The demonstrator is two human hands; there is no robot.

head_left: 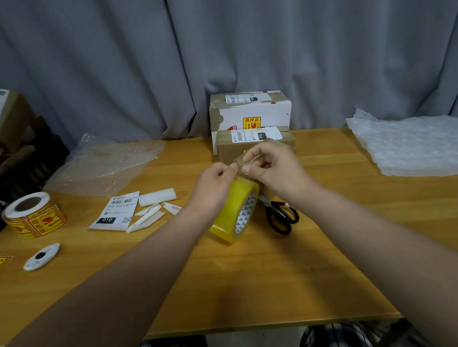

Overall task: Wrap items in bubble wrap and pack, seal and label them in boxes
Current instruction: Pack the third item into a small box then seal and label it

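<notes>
Forearms reach out over the surface (262, 283) to the tape roll (233, 215), which stands tilted on edge mid-surface. Left hand (213, 185) and right hand (274, 168) each pinch an end of a clear tape strip (245, 161) stretched between them, just before the small box (255, 143). Best kept taut and off itself so it lays flat. Scissors (281, 215) lie beside the roll; near surface is bare, with bubble wrap (422, 144) well apart at right.

The hands (272, 168) hide the front box's (283, 140) face; scissors (280, 216) blades sit behind the tape roll (233, 212); label (117, 210) print is unreadable.
</notes>
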